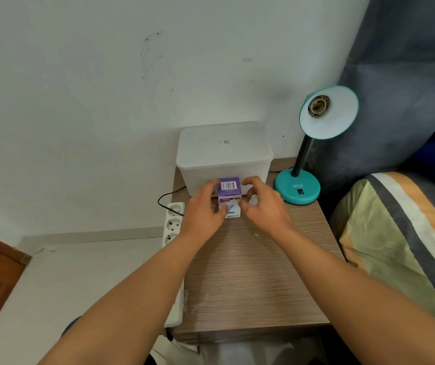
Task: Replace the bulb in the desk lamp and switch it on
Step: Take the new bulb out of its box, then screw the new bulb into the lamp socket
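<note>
A teal desk lamp (297, 189) stands at the back right of the wooden bedside table (250, 272). Its shade (328, 119) is tilted towards me and the socket (318, 105) inside is empty. A black switch (300, 191) sits on the lamp's base. A small purple and white bulb box (229, 192) stands upright on the table. My left hand (205, 214) grips its left side. My right hand (266, 206) is at the box's top right corner, thumb and forefinger close to it. A white bulb (253, 202) is tucked under the other fingers.
A white lidded plastic container (224, 156) stands right behind the box against the wall. A white power strip (173, 222) with a black cord plugged in hangs along the table's left edge. A striped pillow (395, 233) and a grey headboard (400, 75) are on the right.
</note>
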